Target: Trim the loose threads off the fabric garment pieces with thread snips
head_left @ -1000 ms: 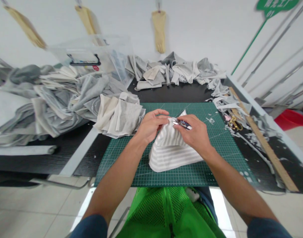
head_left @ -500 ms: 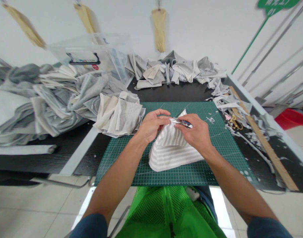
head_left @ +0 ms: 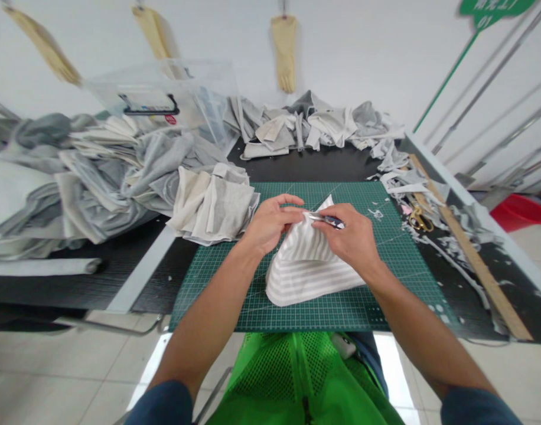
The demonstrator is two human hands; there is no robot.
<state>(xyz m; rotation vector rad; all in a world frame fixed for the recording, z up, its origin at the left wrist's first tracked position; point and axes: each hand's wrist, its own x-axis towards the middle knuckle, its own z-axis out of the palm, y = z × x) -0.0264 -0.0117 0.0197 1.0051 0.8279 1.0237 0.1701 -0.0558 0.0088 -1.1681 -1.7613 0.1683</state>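
Observation:
A grey-and-white striped cloth [head_left: 306, 277] lies partly folded on the green cutting mat [head_left: 208, 295], its upper edge lifted off the mat. My left hand [head_left: 274, 221] pinches that raised edge between thumb and fingers. From the other side, my right hand [head_left: 352, 236] is closed around small thread snips [head_left: 330, 220] with a dark handle and silver blades. The blade tips point left and meet the cloth right beside my left fingertips. Whether the blades are apart is too small to tell.
Folded grey fabric [head_left: 226, 206] is heaped to the left, before a clear plastic box [head_left: 164, 94]. More scraps [head_left: 297, 121] line the back. On the right lie gold-handled scissors [head_left: 420, 219], a wooden ruler [head_left: 469, 248] and offcuts. A red bucket [head_left: 521, 209] stands beyond the table.
Both hands hold nearly the same place. The snips have turned slightly in my right hand, so less of the handle shows.

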